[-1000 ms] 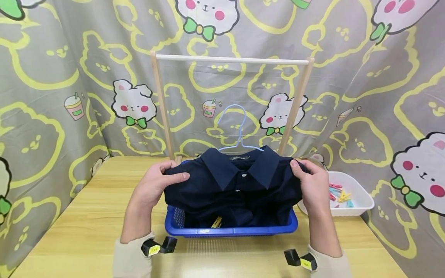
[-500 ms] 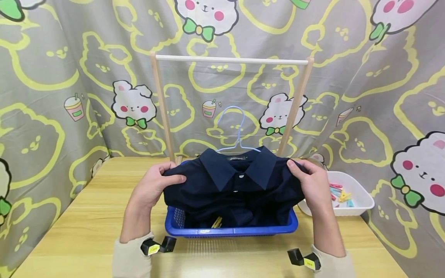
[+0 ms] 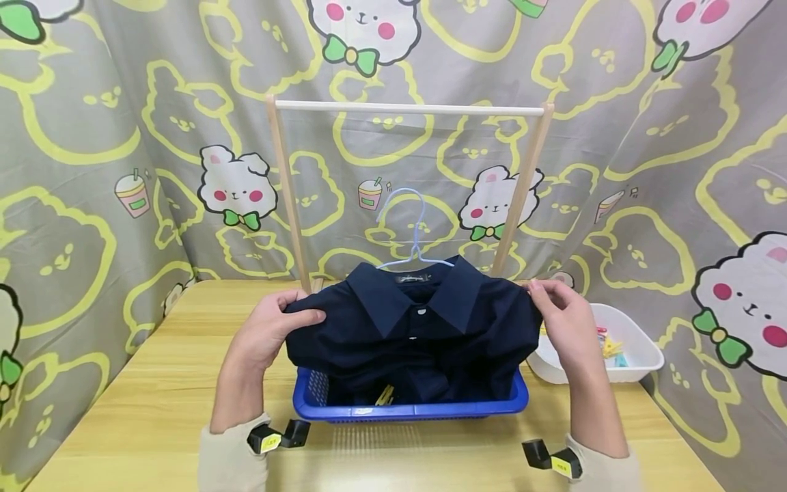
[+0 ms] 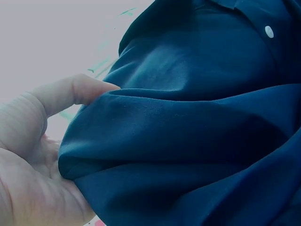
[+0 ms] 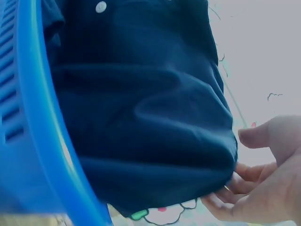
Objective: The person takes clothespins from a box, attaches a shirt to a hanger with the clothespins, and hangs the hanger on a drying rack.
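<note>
A dark navy collared shirt [image 3: 399, 307] with white buttons lies spread over a blue plastic basket [image 3: 410, 411], its lower part bunched inside. From its neck rises the hook of a light blue hanger [image 3: 421, 225]; the rest of the hanger is hidden under the cloth. My left hand [image 3: 264, 335] pinches the shoulder at the left, thumb in front and fingers behind, with a fold under the thumb in the left wrist view. At the opposite shoulder, my right hand [image 3: 568, 328] has its thumb [image 5: 254, 136] off the cloth, its fingers right at the fabric's edge.
Behind the basket stands a wooden rack with a white rail [image 3: 406, 107]. A white tray [image 3: 639, 372] with coloured clothespins [image 3: 611, 347] sits at the right, partly behind my right hand. A yellow clothespin [image 3: 385, 394] lies in the basket. Patterned curtains surround the wooden table [image 3: 166, 383].
My right hand has slid outward to the right and its thumb has come off the shirt's shoulder. The collar and hanger hook have shifted slightly left. My left hand keeps its hold.
</note>
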`<state>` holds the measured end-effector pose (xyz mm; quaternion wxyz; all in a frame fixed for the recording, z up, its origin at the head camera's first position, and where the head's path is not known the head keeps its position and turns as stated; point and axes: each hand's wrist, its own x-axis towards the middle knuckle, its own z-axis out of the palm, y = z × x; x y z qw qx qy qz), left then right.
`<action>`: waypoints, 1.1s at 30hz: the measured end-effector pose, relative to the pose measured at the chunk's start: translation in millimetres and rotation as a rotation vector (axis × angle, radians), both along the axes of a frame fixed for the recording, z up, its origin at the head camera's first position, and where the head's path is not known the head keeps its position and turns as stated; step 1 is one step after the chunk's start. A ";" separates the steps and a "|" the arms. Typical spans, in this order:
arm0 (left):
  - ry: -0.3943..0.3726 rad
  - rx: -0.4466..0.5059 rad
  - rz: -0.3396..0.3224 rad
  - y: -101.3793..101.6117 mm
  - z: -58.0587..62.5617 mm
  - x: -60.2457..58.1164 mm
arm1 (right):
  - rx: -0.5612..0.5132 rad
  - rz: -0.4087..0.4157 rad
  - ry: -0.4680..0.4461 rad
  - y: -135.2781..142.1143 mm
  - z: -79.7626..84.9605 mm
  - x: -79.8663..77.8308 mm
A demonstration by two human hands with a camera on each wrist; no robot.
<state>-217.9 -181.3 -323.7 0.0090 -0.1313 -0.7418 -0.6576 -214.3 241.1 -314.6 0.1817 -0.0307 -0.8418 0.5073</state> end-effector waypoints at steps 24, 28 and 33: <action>0.013 -0.019 0.005 -5.5 0.8 1.3 | 0.240 -0.015 -0.117 50.1 -29.6 -22.9; 0.014 -0.009 -0.008 -5.6 -0.3 0.2 | 0.304 -0.033 -0.137 61.8 -30.5 -33.0; 0.022 -0.017 -0.011 -4.4 -1.3 -0.2 | 0.405 -0.058 -0.141 75.7 -31.9 -47.7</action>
